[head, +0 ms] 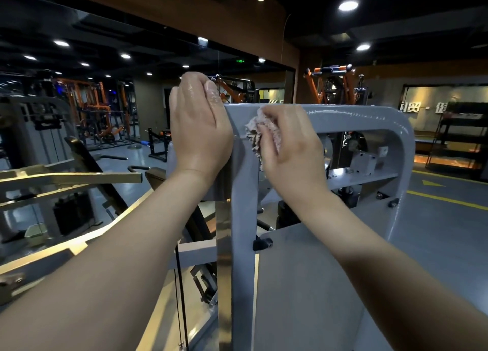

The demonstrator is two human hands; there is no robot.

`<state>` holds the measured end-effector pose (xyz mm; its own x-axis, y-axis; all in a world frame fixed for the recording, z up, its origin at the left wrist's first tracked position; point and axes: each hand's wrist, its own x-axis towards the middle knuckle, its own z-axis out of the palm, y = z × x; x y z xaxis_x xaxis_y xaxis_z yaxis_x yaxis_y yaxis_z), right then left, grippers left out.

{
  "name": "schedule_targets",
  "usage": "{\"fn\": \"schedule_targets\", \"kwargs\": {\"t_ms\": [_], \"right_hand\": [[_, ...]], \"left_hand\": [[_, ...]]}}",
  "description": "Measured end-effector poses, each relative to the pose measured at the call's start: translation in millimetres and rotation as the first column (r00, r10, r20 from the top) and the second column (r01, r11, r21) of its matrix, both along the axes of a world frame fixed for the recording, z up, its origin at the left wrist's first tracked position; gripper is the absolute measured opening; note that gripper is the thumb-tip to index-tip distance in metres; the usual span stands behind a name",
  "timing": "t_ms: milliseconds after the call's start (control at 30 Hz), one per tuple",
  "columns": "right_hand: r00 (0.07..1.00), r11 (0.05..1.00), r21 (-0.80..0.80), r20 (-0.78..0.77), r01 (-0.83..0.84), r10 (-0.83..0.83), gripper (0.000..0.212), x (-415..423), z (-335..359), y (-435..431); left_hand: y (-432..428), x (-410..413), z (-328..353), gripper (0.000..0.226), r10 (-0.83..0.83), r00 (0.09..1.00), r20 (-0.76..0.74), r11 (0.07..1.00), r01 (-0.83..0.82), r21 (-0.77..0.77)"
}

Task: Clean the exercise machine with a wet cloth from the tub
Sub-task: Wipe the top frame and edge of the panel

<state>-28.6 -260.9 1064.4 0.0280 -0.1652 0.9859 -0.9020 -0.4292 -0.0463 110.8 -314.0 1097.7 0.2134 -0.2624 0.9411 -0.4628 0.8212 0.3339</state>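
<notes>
- Left hand (200, 123), wet, edge-on against the top left corner of the grey machine frame (369, 118); fingers (196, 86) together, bent, grip unclear.
- Cloth (254, 134), crumpled, pressed to that corner.
- Right hand (287, 139), fingers curled round the cloth.

Cloth (254, 136) on the machine frame (343, 118), top left corner.
Your right hand (293, 144) holds it; your left hand (198, 128) lies just left.

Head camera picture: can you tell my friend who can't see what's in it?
A person's right hand holds a pinkish cloth against the top bar of a grey exercise machine, while the wet left hand touches its corner. A dim gym is behind.
</notes>
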Motion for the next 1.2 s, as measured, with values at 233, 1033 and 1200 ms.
{"fn": "schedule_targets", "kwargs": {"t_ms": [233,1033,1200], "right_hand": [[0.996,0.997,-0.056,-0.083,-0.048,0.044,0.023,10.3,-11.5,-6.0],[0.986,1.0,0.003,-0.165,-0.005,0.006,0.031,-3.6,-4.5,2.7],[0.997,0.999,0.029,-0.079,0.02,-0.017,0.033,15.1,-12.5,3.8]], "left_hand": [[-1.5,-1.0,-1.2,0.021,0.026,1.0,-0.009,0.999,-0.026,-0.019],[-0.4,4.4,-0.6,0.021,-0.028,0.999,0.04,1.0,0.028,0.005],[0.1,4.5,-0.2,0.019,-0.031,0.998,0.046,1.0,0.031,-0.004]]}}
